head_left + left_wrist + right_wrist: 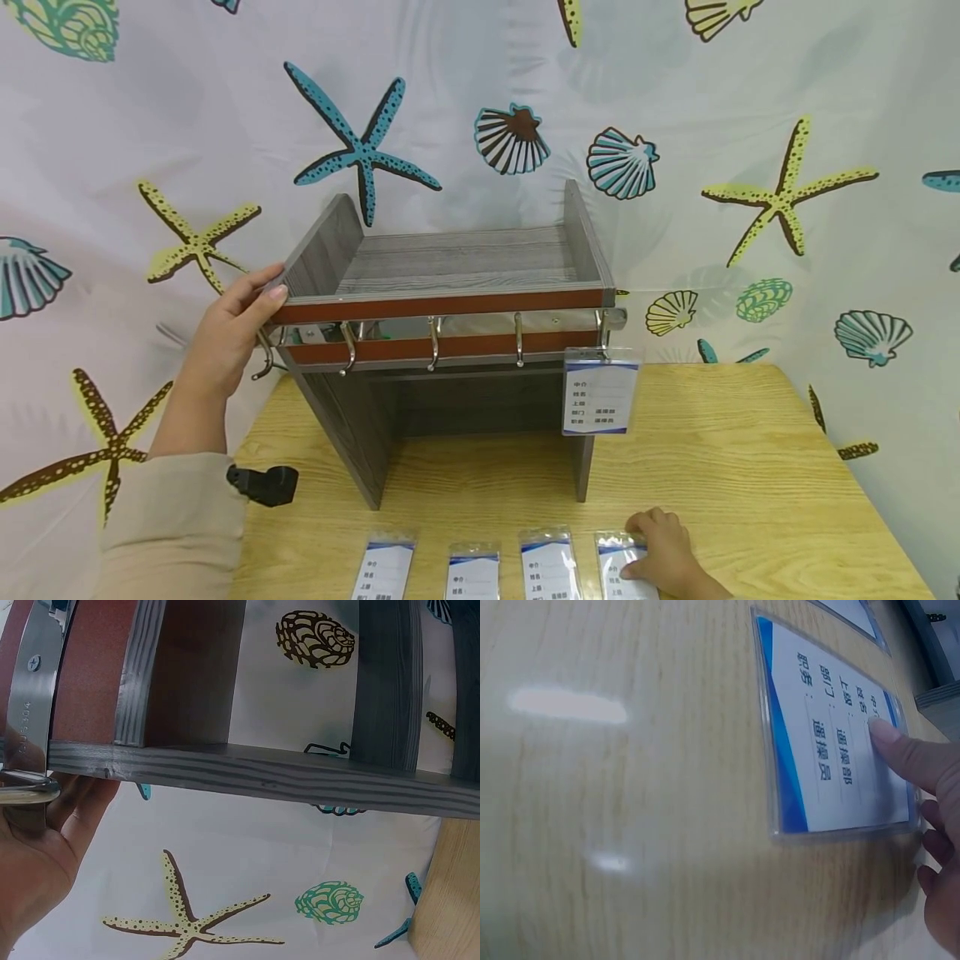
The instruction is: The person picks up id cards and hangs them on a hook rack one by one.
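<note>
My left hand grips the upper left front corner of a grey wooden shelf with metal hooks along its brown front rails. In the left wrist view its thumb side is partly hidden behind a hook and the metal strip. On the table at the lower right, my right hand pinches a clear-sleeved badge at its top end. The right wrist view shows the thumb on the badge's printed face and the other fingers curled at its end. Another badge hangs from the rightmost hook.
Three more badges lie in a row left of my right hand, the nearest being one badge. A black device shows beside my left sleeve. The wooden table stands before a shell-and-starfish patterned curtain.
</note>
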A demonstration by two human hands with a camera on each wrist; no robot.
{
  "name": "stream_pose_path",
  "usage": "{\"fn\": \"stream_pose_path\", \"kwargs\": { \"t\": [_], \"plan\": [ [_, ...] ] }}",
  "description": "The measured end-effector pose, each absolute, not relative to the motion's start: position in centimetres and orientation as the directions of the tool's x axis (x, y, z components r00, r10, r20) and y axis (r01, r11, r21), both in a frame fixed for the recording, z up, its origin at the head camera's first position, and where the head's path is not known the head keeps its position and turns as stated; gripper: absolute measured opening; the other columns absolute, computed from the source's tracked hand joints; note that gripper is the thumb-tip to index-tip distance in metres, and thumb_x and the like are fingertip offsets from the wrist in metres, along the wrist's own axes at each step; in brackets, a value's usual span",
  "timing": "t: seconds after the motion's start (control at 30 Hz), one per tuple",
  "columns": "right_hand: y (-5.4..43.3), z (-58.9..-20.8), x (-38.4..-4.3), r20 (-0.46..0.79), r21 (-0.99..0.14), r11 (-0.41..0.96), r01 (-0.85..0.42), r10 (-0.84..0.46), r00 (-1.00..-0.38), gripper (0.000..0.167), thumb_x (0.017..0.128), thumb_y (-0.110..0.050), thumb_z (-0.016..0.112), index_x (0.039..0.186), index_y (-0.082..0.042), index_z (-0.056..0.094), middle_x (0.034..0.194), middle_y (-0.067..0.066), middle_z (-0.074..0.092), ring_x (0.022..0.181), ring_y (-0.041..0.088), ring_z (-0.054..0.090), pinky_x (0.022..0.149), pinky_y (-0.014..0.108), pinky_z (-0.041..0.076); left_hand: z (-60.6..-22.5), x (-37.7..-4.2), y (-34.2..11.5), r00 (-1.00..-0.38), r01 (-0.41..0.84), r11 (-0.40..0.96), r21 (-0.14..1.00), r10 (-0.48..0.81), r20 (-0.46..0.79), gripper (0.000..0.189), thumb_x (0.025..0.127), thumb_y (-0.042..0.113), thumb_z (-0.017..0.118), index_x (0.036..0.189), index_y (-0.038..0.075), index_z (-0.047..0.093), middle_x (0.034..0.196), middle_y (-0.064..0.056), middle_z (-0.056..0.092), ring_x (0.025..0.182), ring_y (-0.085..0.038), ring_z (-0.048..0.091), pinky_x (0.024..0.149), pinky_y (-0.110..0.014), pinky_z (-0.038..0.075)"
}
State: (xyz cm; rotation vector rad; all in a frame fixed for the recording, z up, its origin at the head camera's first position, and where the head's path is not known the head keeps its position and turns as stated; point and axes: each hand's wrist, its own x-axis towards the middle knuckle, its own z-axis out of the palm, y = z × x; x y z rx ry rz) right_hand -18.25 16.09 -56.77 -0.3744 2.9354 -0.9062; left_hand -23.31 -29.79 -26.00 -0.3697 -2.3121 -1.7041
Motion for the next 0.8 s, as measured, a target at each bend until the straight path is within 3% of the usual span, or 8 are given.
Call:
{"fn": "stream_pose_path", "kwargs": {
  "t": [0.43,0.67,0.8],
  "plan": [
    [15.77,-56.88,-18.38,0.030,-0.562,0.797,-0.223,-0.249,-0.968,0.051,0.045,-0.020,0.080,0.085,-0.009,0.051,0.084,0.000,0.044,0.079,0.020,0.038,0.070,0.039,0.031,-25.93,-23.21,-29.73,-0.935,0.350,0.295,0.889,0.056,0.350,0.049,0.091,0.026,0.044,0.135,0.012,0.030,0.112,0.002,0.038,0.102,-0.011,0.037,0.083,-0.017,0.030],
    [15.91,-56.90,-18.35,0.018,-0.582,0.784,-0.214,-0.251,-0.968,0.052,0.044,-0.021,0.080,0.087,-0.008,0.053,0.082,-0.001,0.043,0.078,0.019,0.037,0.071,0.037,0.031,-25.93,-23.19,-29.58,-0.943,0.325,0.333,0.885,0.047,0.329,0.049,0.091,0.028,0.042,0.136,0.014,0.028,0.121,-0.005,0.033,0.109,-0.018,0.032,0.095,-0.042,0.017],
    [16.09,-56.85,-18.33,-0.002,-0.639,0.744,-0.196,-0.256,-0.967,0.050,0.047,-0.019,0.079,0.088,-0.006,0.053,0.082,0.001,0.040,0.076,0.016,0.037,0.069,0.031,0.036,-25.89,-23.19,-29.59,-0.942,0.326,0.345,0.880,0.044,0.332,0.049,0.091,0.029,0.042,0.136,0.014,0.028,0.122,-0.007,0.033,0.111,-0.019,0.032,0.095,-0.045,0.016]
  ]
}}
